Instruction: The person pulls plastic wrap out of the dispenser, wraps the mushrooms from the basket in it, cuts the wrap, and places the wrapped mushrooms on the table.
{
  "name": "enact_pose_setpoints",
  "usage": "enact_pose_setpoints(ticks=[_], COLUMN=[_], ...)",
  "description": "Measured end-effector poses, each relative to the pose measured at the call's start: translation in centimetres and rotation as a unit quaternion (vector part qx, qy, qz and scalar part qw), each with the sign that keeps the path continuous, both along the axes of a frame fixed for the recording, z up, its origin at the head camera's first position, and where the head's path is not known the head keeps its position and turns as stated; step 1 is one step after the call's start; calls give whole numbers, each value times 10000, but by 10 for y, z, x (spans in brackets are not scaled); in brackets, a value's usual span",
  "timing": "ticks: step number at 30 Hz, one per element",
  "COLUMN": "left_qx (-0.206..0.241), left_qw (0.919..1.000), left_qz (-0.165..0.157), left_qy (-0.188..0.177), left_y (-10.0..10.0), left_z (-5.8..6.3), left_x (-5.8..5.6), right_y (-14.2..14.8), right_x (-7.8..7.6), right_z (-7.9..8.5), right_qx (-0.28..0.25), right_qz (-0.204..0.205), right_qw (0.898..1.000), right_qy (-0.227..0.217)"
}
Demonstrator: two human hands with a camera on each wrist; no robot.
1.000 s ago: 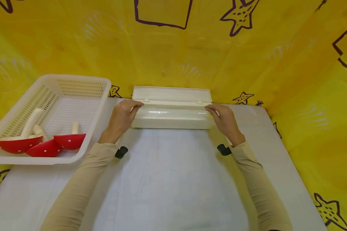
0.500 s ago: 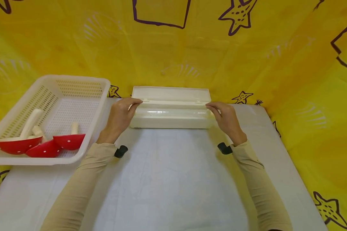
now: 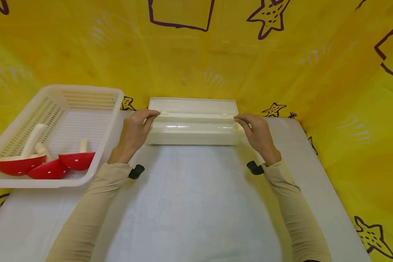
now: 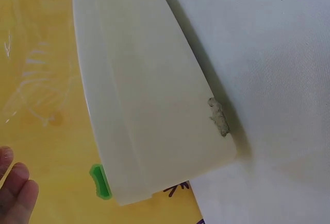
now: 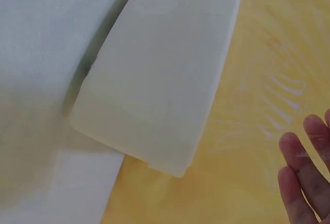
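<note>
From my end the left hand (image 3: 135, 127) is pinching, the open dispenser (image 3: 193, 138) sits at the table's (image 3: 199, 200) far edge, and the right hand (image 3: 257, 133) is pinching too, both apparently on clear film (image 5: 303, 155). If I pull unevenly, I reckon it'll bunch or tear.

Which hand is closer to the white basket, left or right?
Left. The left hand is just right of the white basket, apart from it; the right hand is farther right, at the far end of the open box.
</note>
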State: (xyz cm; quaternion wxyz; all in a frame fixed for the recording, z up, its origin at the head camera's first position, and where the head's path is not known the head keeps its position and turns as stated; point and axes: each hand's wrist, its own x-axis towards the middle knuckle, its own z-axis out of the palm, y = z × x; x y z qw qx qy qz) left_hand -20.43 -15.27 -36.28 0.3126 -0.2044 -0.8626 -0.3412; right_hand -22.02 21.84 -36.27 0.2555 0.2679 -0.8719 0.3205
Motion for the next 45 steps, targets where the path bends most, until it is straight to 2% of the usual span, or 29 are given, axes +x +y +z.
enact_pose_setpoints(ticks=[11, 22, 29, 45], left_qx=[111, 68, 193, 333], left_qw=[9998, 9991, 9982, 9951], left_qz=[8, 36, 62, 148], left_qy=[173, 410, 561, 924], left_y=[3, 4, 5, 7], left_z=[2, 8, 13, 35], left_x=[3, 5, 5, 12], right_y=[0, 0, -1, -1], right_x=[6, 7, 10, 17], right_z=[4, 8, 13, 33], right_qx=[-60, -135, -192, -450], right_qz=[-83, -127, -140, -90], right_qw=[9998, 9990, 9987, 9950], right_qy=[147, 405, 454, 885])
